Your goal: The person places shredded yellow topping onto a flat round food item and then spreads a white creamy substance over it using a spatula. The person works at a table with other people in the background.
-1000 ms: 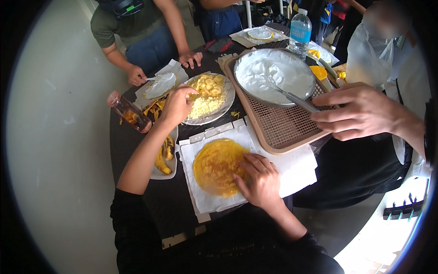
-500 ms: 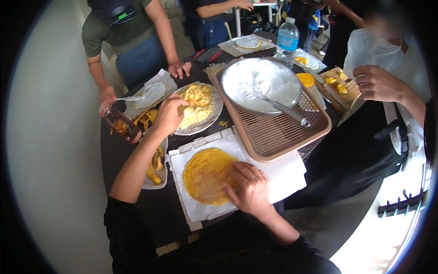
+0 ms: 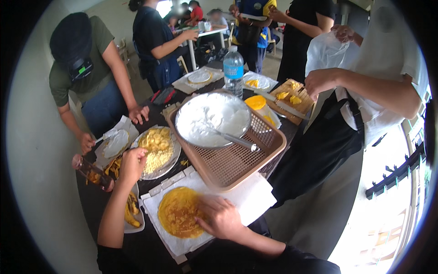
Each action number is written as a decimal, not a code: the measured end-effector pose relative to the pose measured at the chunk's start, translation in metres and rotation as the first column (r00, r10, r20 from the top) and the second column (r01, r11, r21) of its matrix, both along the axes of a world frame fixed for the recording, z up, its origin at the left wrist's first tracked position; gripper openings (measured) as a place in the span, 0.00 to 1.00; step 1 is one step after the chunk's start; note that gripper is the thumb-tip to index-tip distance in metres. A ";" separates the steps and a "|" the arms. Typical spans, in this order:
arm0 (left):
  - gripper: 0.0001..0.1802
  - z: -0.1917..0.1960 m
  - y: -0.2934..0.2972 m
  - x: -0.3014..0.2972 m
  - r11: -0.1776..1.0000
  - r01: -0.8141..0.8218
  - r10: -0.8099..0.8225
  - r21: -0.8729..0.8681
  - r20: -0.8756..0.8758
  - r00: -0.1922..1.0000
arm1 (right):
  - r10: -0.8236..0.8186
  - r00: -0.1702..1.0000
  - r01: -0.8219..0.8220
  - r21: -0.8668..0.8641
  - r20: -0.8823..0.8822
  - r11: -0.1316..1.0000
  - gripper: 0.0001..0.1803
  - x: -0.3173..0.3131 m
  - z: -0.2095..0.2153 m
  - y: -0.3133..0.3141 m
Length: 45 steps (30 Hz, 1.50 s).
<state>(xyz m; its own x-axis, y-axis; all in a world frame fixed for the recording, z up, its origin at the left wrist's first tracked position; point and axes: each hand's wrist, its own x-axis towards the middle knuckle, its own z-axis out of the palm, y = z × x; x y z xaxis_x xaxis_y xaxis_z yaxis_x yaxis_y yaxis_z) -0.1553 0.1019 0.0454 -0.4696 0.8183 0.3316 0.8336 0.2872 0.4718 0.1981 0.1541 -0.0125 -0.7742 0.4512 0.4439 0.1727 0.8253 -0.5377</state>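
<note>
A thin round yellow-brown crepe lies flat on white paper towels in front of me. My right hand rests at its right edge, thumb and fingers apart; the fingertips are blurred. My left hand is at the near left rim of a lined plate, its fingers pinched together. What they hold, if anything, is hidden. On that plate are banana slices and a pale yellow grated heap. Under my left forearm, a white dish holds bananas.
A brown plastic basket carries a metal bowl of white cream with a whisk. Behind stands a water bottle; a jar lies at left. Co-workers stand at left and right, near a cutting board with fruit.
The view has swung up and to the right, so the table sits lower and further left. My left hand stays by the plate's rim, my right hand at the crepe's edge.
</note>
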 end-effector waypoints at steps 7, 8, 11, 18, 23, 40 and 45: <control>0.17 0.017 0.003 0.012 0.999 -0.010 0.005 -0.049 -0.082 0.997 | 0.005 1.000 -0.005 0.038 -0.004 0.999 0.20 0.000 -0.001 0.001; 0.17 0.018 0.004 0.011 0.998 0.019 -0.026 -0.062 -0.108 0.994 | 0.006 1.000 -0.005 0.053 -0.006 0.999 0.19 -0.002 -0.002 0.005; 0.10 0.006 -0.001 0.001 0.996 0.092 -0.094 -0.015 -0.130 0.987 | -0.011 0.997 0.011 0.001 -0.076 1.000 0.18 -0.003 0.004 0.003; 0.08 0.020 -0.024 -0.006 0.989 -0.026 0.014 -0.148 -0.080 0.997 | -0.016 0.998 0.019 0.054 -0.056 0.998 0.19 -0.005 0.007 0.002; 0.08 0.010 -0.032 -0.017 0.993 0.007 -0.007 -0.117 -0.002 1.000 | -0.010 0.998 0.013 0.037 -0.061 0.999 0.19 -0.005 0.005 0.002; 0.09 0.011 -0.037 -0.049 0.960 -0.106 0.083 -0.260 -0.097 0.992 | -0.019 0.997 0.021 0.030 -0.068 0.999 0.18 -0.005 0.004 0.003; 0.09 0.005 -0.039 -0.046 0.965 -0.062 0.042 -0.256 -0.085 0.996 | -0.027 0.998 0.028 0.024 -0.061 0.999 0.18 -0.005 0.005 0.003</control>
